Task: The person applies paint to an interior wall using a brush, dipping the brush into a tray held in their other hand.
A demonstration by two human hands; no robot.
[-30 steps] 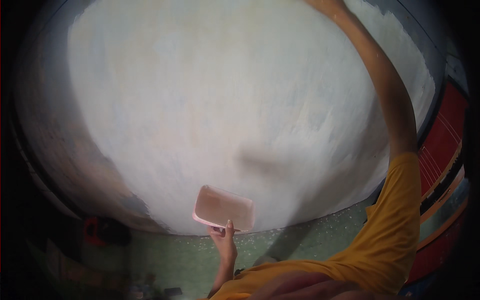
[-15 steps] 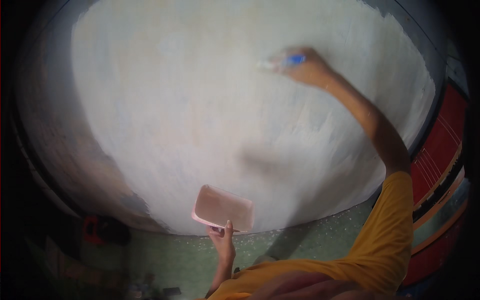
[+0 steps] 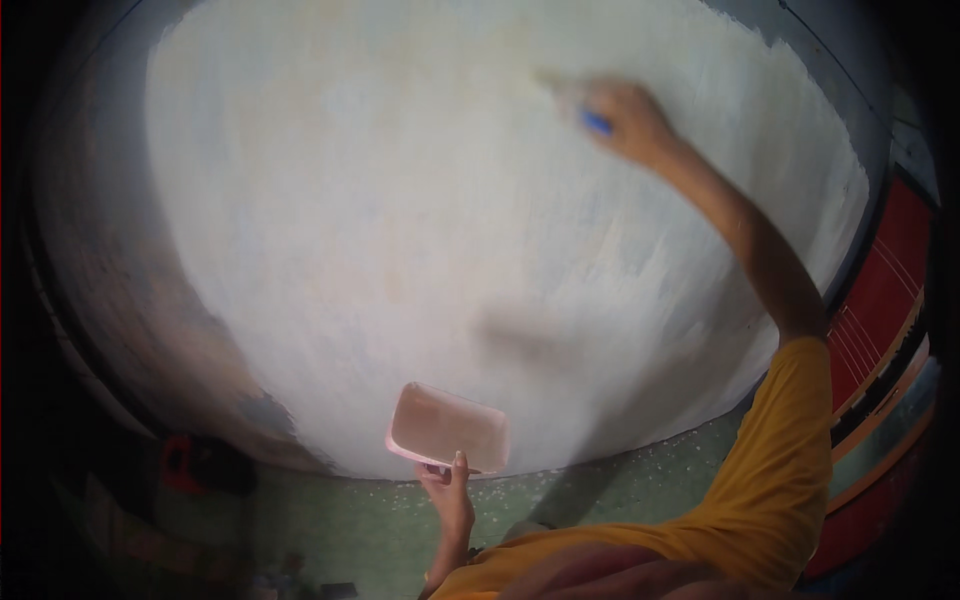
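My right hand (image 3: 628, 118) is raised to the upper part of a wall (image 3: 380, 220) coated in patchy white paint. Its fingers are closed round a paintbrush with a blue handle (image 3: 596, 122). The brush's head points left against the wall and is smeared by motion. Low in front of me, my left hand (image 3: 447, 492) grips a shallow pinkish rectangular tray (image 3: 450, 432) by its near edge, thumb over the rim. The tray is tilted so its inside shows; how much paint lies in it I cannot tell.
Darker unpainted patches (image 3: 95, 250) border the white at the left. Green floor (image 3: 370, 520) with white paint spots runs along the wall's foot. A dark object with a red part (image 3: 178, 465) stands lower left. Red and wooden furniture (image 3: 870, 290) is at the right.
My right hand with the paintbrush has moved up along the wall and slightly right. The tray in my left hand appears a little lower in view.
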